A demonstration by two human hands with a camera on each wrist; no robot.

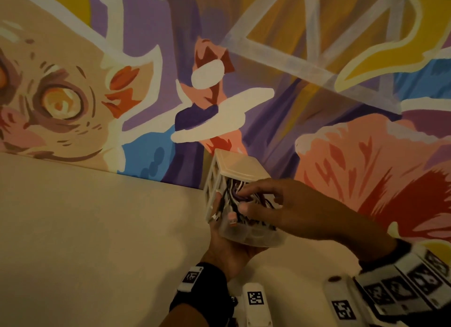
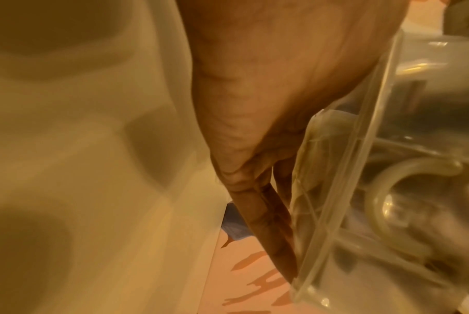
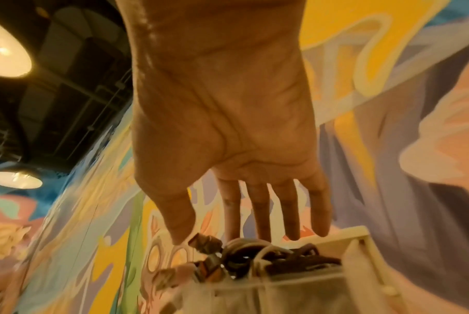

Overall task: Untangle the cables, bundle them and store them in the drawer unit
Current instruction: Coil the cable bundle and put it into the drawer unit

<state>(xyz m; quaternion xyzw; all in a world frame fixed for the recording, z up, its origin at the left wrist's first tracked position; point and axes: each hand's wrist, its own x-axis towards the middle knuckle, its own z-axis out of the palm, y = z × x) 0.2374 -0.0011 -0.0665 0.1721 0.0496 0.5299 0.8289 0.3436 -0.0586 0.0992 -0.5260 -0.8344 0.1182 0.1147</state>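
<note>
Translucent plastic forms the drawer, pulled part way out of a small cream drawer unit that stands on a pale table against a painted mural wall. Dark, white and purplish cables are heaped in the drawer, above its rim. A pinkish plug hangs over the front edge.

The left hand cups the drawer from below, fingers curled around it. The right hand lies over the heap with fingers nearly straight, pressing down and gripping nothing.

Likely risks: the piled cables could catch on the frame and jam the drawer, the plug could be pinched or slide out, and loops could spring up once the pressure goes.

Hidden: the drawer's back, any ties on the bundles, and the unit's other slots. Both wrist views are blurred.
</note>
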